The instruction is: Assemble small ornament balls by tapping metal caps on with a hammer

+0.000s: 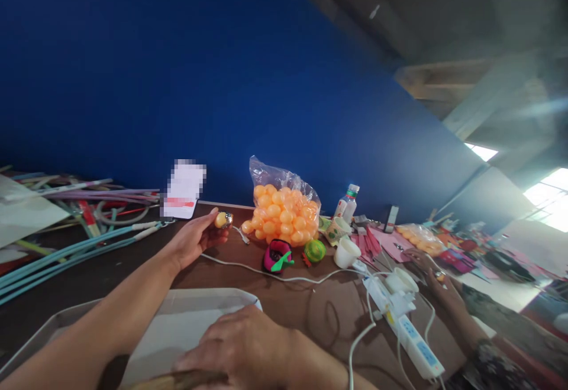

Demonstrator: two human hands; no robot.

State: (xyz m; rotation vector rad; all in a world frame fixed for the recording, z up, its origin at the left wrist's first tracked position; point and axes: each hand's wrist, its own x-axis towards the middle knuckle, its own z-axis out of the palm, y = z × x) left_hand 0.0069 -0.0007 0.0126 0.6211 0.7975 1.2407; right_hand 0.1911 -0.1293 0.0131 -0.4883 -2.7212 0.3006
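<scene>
My left hand (197, 241) is closed around a small orange ball (220, 220) with a dark, shiny part on its right side. It is above the table, left of a clear plastic bag of orange balls (284, 212). Low in the view, my right hand (248, 345) is over a white tray (199, 300), its fingers curled and blurred. A brownish, elongated thing (177, 380) shows under those fingers, too blurred to name. A magenta and black item with a green leaf shape (278, 257) and a green round item (315, 251) lie in front of the bag.
A white power strip (419, 345) with cables lies right, near a white cup (347, 252) and a bottle (347, 202). A phone (183, 192) leans against the blue wall. Pale blue rods (80, 254) lie left. Another person's hands (444, 289) work at the right.
</scene>
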